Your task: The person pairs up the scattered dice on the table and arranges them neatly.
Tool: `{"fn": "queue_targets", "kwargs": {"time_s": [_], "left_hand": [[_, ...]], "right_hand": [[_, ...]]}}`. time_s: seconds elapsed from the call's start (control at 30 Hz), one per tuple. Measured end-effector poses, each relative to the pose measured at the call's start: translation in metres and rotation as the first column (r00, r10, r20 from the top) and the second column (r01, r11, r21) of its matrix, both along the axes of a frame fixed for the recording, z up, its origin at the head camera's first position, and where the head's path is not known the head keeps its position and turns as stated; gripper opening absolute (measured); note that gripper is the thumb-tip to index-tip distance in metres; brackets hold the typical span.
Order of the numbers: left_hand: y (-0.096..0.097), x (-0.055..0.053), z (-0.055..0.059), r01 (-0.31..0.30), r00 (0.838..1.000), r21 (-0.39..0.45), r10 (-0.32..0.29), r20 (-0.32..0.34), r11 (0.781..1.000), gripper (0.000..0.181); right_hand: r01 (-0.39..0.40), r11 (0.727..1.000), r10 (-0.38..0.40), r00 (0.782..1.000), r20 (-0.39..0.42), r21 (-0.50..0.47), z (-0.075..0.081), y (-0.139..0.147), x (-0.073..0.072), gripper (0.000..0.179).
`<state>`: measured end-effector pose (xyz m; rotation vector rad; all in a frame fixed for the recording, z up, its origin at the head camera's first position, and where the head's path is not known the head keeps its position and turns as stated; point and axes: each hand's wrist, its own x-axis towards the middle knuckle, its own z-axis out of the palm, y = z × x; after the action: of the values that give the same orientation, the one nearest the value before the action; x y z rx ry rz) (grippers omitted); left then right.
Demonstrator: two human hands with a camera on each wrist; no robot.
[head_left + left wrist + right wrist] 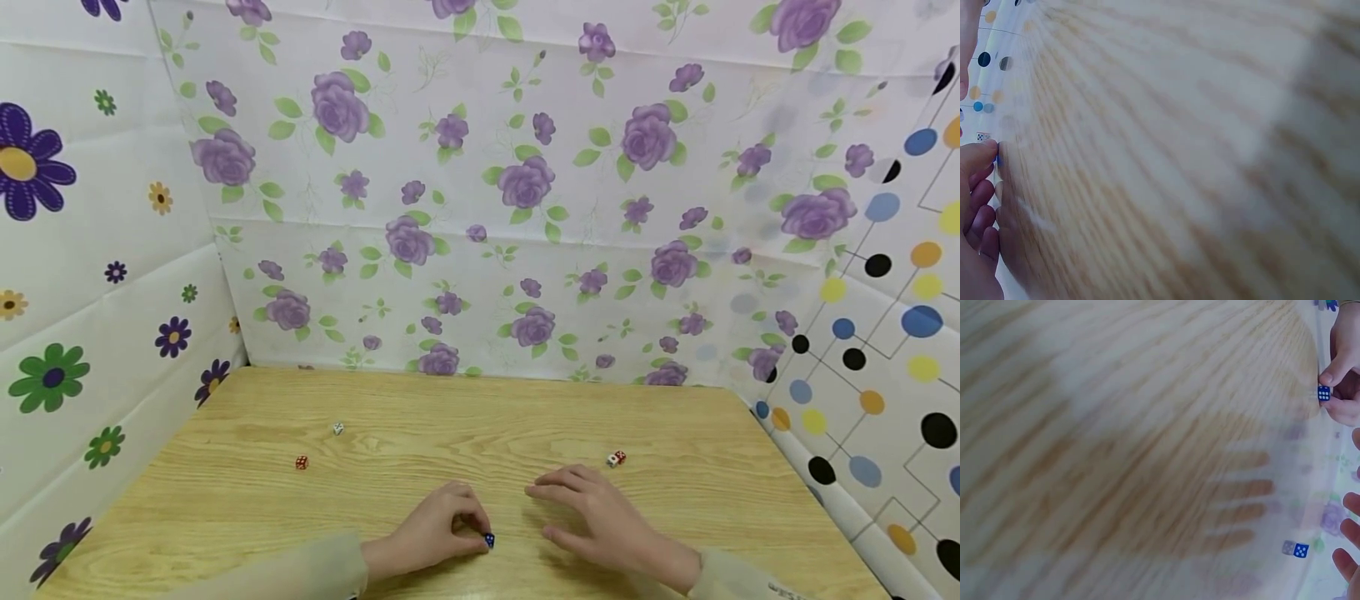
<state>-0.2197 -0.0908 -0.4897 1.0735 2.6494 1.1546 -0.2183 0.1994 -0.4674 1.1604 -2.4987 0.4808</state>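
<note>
My left hand (442, 527) pinches a small blue die (490, 540) between thumb and fingers, low over the wooden table near its front. In the right wrist view the held blue die (1324, 393) shows white pips. My right hand (603, 521) hovers to the right, palm down, fingers spread and nothing in them. Close to those fingers, a second blue die (1300, 550) rests on the table in the right wrist view. The head view does not show that second blue die. Only a sliver of the held die shows in the left wrist view, beside the left fingers (979, 206).
Left on the wooden table (465, 417) lie a red die (302, 462) and a white die (338, 428). Beyond my right hand, a white die (612, 461) and a red die (620, 456) sit together. Patterned cloth walls (480, 275) enclose the table's back and sides.
</note>
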Motion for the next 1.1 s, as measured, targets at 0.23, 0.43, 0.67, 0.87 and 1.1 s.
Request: {"fn": "queue_targets", "kwargs": {"time_s": [0.23, 0.43, 0.67, 0.87, 1.1], "left_hand": [[-0.001, 0.002, 0.001, -0.015, 0.999, 0.009, 0.015, 0.032, 1.0, 0.008], [-0.001, 0.004, -0.001, -0.027, 0.999, 0.015, 0.027, 0.017, 1.0, 0.008], [-0.004, 0.005, -0.004, -0.027, 0.999, 0.028, 0.026, 0.022, 0.999, 0.009], [-0.009, 0.008, -0.001, -0.026, 0.998, 0.068, 0.022, 0.058, 0.997, 0.01], [-0.013, 0.011, 0.003, -0.051, 0.992, 0.06, 0.043, 0.118, 0.997, 0.01]], "right_hand": [[0.002, 0.999, -0.002, 1.0, -0.007, -0.034, -0.006, -0.007, 0.001, 0.038], [0.014, 0.995, -0.013, 1.0, 0.011, -0.102, -0.007, -0.013, 0.003, 0.029], [0.006, 0.986, 0.002, 0.999, 0.048, -0.165, -0.007, -0.022, 0.008, 0.026], [0.003, 0.986, 0.014, 0.995, 0.099, -0.168, -0.008, -0.031, 0.012, 0.022], [0.022, 0.986, 0.011, 0.981, 0.195, -0.163, -0.011, -0.041, 0.017, 0.019]]}}
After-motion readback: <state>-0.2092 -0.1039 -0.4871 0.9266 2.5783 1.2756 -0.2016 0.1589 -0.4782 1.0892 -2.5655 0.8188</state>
